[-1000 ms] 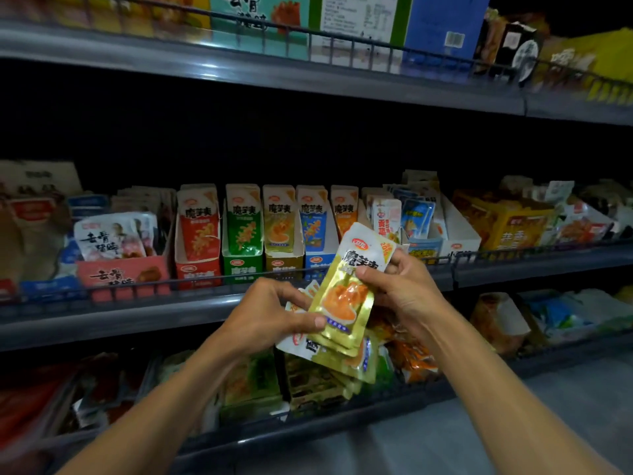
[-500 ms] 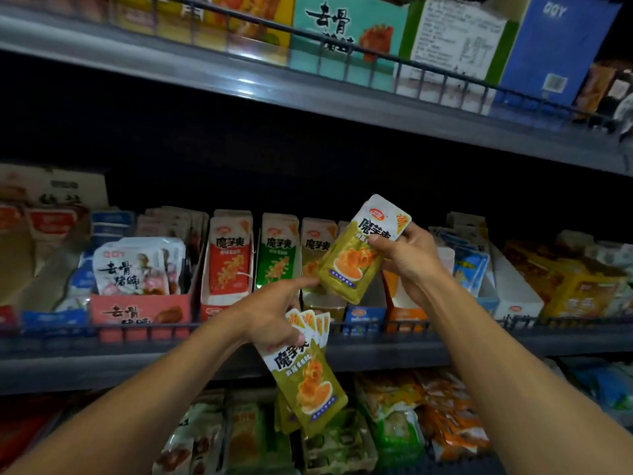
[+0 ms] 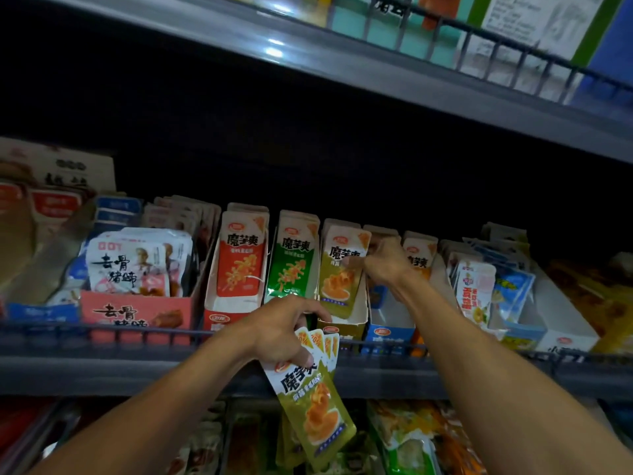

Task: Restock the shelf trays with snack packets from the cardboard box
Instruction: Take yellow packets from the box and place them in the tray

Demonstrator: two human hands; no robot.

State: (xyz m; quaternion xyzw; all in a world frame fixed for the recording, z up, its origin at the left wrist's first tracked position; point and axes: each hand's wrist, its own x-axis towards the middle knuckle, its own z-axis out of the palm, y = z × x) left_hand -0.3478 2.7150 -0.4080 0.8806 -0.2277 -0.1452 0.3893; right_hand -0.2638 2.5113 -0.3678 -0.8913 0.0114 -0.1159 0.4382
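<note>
R hand (image 3: 385, 265): raised to the middle shelf, fingers pinched on the top edge of a yellow-green packet (image 3: 340, 272) that stands upright at the front of the yellow-green tray (image 3: 356, 323).
L hand (image 3: 282, 332): held lower, just in front of the shelf rail (image 3: 137, 332); thumb and fingers curled round a fanned stack of packets (image 3: 313, 402), same yellow-green type, tops up, bottoms hanging down-right over the shelf edge.
Hands: apart, each clamped on its own packet(s).
Tray row, L to R: pink tray (image 3: 137, 311) w/ white packets, red-packet tray (image 3: 241, 265), green-packet tray (image 3: 291, 269), yellow-green tray, blue tray (image 3: 388, 332) partly hidden behind the R wrist.
Further R: white trays w/ blue and yellow packets (image 3: 479, 293), blurred.
Upper shelf (image 3: 308, 60): wire rail, large boxes seen above it.
Lower shelf (image 3: 411, 437): assorted packets seen, dim and blurred.
Cardboard box: cannot be made out.
</note>
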